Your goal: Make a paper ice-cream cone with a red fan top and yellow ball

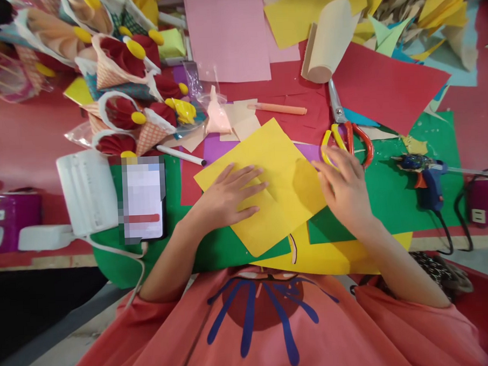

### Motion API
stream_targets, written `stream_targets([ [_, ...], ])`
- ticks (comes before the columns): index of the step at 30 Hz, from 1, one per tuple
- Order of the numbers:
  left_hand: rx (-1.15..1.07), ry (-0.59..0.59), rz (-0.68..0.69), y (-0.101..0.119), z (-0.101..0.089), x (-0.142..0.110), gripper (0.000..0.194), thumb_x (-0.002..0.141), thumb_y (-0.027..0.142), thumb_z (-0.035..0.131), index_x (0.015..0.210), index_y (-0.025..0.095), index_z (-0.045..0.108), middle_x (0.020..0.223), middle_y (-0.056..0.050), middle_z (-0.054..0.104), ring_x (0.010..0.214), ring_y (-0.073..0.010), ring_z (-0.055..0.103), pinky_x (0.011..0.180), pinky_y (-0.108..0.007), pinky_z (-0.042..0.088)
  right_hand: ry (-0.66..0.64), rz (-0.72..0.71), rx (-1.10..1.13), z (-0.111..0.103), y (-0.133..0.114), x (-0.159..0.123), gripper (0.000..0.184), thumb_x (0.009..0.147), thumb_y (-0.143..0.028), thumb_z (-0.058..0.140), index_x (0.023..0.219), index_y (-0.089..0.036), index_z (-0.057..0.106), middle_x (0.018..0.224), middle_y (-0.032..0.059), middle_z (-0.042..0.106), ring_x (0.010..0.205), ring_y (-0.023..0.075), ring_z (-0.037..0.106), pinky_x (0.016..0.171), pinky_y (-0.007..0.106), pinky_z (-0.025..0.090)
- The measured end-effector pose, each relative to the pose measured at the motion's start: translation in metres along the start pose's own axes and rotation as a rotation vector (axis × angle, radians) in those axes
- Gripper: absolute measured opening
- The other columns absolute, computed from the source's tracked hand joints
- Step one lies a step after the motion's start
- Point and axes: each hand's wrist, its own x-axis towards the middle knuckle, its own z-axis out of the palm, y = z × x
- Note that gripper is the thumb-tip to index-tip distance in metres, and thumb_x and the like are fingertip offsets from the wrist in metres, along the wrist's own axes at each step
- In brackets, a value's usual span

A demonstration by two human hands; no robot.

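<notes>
A square sheet of yellow paper point(277, 149) lies turned corner-up in front of me, with a faint crease near its middle. My left hand point(232, 197) rests flat on its left half, fingers spread. At the paper's right corner is my right hand point(345, 186), fingers bent and loosely apart, with nothing visible in them. Just beyond that hand are scissors point(349, 135) with red and yellow handles; the fingers overlap the yellow loop in view, and I cannot tell whether they touch it.
A phone point(143, 201), a white power strip point(88, 192) and a marker point(182, 154) are on the left. Fabric cones point(121, 69) crowd the back left. An orange pen point(279, 108) and a paper roll point(330, 39) lie behind. A glue gun point(427, 177) stands at the right.
</notes>
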Motion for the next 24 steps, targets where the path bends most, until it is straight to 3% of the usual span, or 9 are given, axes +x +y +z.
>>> stream_targets([
  [2,0.007,-0.022,0.031,0.003,0.002,0.001,0.051,0.095,0.041,0.054,0.145,0.03,0.048,0.157,-0.006,0.043,0.146,-0.0259,0.042,0.123,-0.054,0.029,-0.059,-0.155,0.025,0.0,-0.012,-0.005,0.034,0.098,-0.019,0.049,0.131,-0.017,0.058,0.139,0.014,0.062,0.134,0.0289,0.055,0.108,0.048,0.05],
  [5,0.032,0.051,-0.016,0.002,-0.004,0.0,0.042,0.097,0.029,0.049,0.139,0.027,0.054,0.152,-0.005,0.051,0.143,-0.0234,0.047,0.121,-0.049,0.035,-0.227,-0.23,0.01,0.008,-0.023,-0.016,0.045,0.1,-0.035,0.048,0.138,-0.012,0.055,0.145,0.0156,0.057,0.136,0.0314,0.053,0.108,0.048,0.051],
  [7,0.086,0.199,-0.172,-0.003,-0.013,-0.003,0.038,0.096,0.019,0.046,0.13,0.023,0.061,0.144,-0.005,0.059,0.136,-0.0232,0.054,0.115,-0.046,0.043,-0.279,-0.21,0.001,0.013,-0.024,-0.023,0.05,0.099,-0.039,0.048,0.14,-0.011,0.053,0.149,0.0155,0.054,0.139,0.0321,0.051,0.11,0.049,0.05],
  [9,0.159,0.333,-0.416,-0.009,-0.023,-0.008,0.041,0.091,0.011,0.044,0.126,0.02,0.063,0.136,-0.007,0.065,0.129,-0.0264,0.058,0.111,-0.049,0.046,-0.288,-0.174,0.021,0.015,-0.023,-0.027,0.051,0.1,-0.041,0.047,0.142,-0.012,0.052,0.151,0.0147,0.051,0.141,0.0313,0.048,0.112,0.048,0.048],
  [11,0.154,0.338,-0.629,-0.016,-0.03,-0.012,0.046,0.086,0.007,0.044,0.126,0.019,0.063,0.132,-0.008,0.065,0.128,-0.0291,0.058,0.11,-0.051,0.046,-0.283,-0.144,0.049,0.015,-0.022,-0.029,0.052,0.1,-0.042,0.046,0.143,-0.012,0.051,0.152,0.0146,0.05,0.142,0.0308,0.047,0.112,0.048,0.047],
  [14,0.118,0.276,-0.774,-0.023,-0.033,-0.015,0.044,0.083,0.009,0.043,0.118,0.018,0.066,0.123,-0.011,0.068,0.124,-0.0315,0.059,0.105,-0.051,0.049,-0.268,-0.128,0.062,0.014,-0.022,-0.03,0.052,0.1,-0.042,0.047,0.142,-0.012,0.052,0.151,0.0154,0.051,0.142,0.0312,0.047,0.112,0.048,0.048],
  [16,0.13,0.266,-0.783,-0.028,-0.034,-0.016,0.038,0.083,0.012,0.043,0.11,0.018,0.069,0.115,-0.012,0.07,0.12,-0.033,0.06,0.101,-0.052,0.049,-0.254,-0.135,0.073,0.013,-0.024,-0.029,0.052,0.1,-0.041,0.048,0.142,-0.012,0.051,0.15,0.0156,0.052,0.142,0.0311,0.048,0.112,0.048,0.048],
  [21,0.164,0.274,-0.638,-0.037,-0.033,-0.015,0.031,0.084,0.015,0.046,0.101,0.025,0.069,0.106,-0.008,0.07,0.116,-0.031,0.058,0.101,-0.051,0.046,-0.177,-0.111,0.173,0.003,-0.018,-0.031,0.045,0.1,-0.033,0.049,0.142,-0.016,0.049,0.146,0.0164,0.056,0.141,0.0283,0.048,0.112,0.047,0.047],
  [24,0.223,0.362,-0.616,-0.037,-0.03,-0.012,0.026,0.088,0.02,0.046,0.098,0.027,0.07,0.104,-0.007,0.071,0.113,-0.0297,0.06,0.098,-0.048,0.047,-0.026,0.131,0.148,-0.014,0.012,-0.046,0.036,0.097,-0.03,0.054,0.132,-0.025,0.055,0.136,0.0131,0.063,0.132,0.0263,0.058,0.104,0.046,0.053],
])
